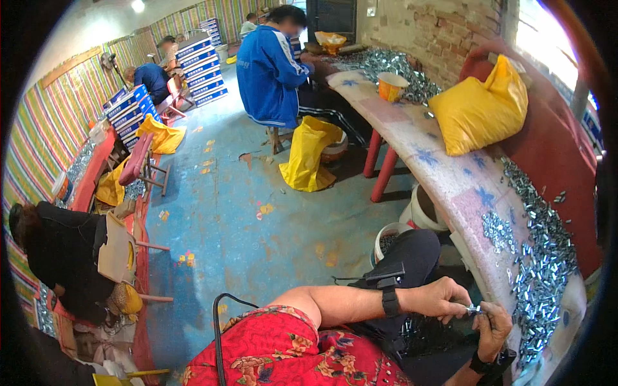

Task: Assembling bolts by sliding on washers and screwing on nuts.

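Note:
Over the table's near edge, my left hand (444,299) and my right hand (494,329) meet with fingers pinched. A small shiny metal fitting (474,309) is held between their fingertips; its exact shape is too small to make out. Just right of my hands, a long heap of short silver metal sleeves (544,289) covers the near part of the table (444,164). Small metal rings or nuts (499,231) lie in a looser patch beside the heap. Black bands circle both my wrists.
A full yellow sack (479,109) and an orange-and-white tub (391,87) stand on the table. White buckets (425,209) sit beneath its edge. A person in a blue jacket (267,77) works farther along. Stacked boxes (201,71) and other seated people are at left.

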`<state>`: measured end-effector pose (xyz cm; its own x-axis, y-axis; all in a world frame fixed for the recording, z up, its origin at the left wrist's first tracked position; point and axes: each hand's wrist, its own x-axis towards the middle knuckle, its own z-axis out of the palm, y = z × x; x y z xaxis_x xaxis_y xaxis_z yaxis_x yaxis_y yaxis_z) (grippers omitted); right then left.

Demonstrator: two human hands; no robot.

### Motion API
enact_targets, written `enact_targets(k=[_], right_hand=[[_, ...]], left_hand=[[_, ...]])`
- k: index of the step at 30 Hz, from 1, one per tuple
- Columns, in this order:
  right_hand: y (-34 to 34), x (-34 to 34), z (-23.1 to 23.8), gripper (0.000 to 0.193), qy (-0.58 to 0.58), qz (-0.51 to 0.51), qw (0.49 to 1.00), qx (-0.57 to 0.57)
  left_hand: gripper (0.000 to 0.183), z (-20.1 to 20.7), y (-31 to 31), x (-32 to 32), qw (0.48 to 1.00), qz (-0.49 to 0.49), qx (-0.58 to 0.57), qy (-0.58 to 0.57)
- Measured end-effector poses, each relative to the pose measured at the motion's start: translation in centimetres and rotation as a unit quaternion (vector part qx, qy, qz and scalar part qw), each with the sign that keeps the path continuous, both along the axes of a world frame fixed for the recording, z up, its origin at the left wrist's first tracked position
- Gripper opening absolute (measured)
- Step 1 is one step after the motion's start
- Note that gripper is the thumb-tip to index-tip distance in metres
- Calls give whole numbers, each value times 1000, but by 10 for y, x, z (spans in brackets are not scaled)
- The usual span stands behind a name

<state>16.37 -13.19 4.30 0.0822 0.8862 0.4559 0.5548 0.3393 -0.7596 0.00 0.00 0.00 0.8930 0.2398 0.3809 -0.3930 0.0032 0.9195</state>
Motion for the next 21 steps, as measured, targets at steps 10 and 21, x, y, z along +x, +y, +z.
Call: enact_targets(k=[10,21], right_hand=[[-13,-64,46,7,-250,-65,966,2],[31,-44,30,41,155,-43,976,149]], left_hand=[[19,13,-23,-35,998,-15,-30,-44],[18,19,-33,-43,997,0,-12,-74]])
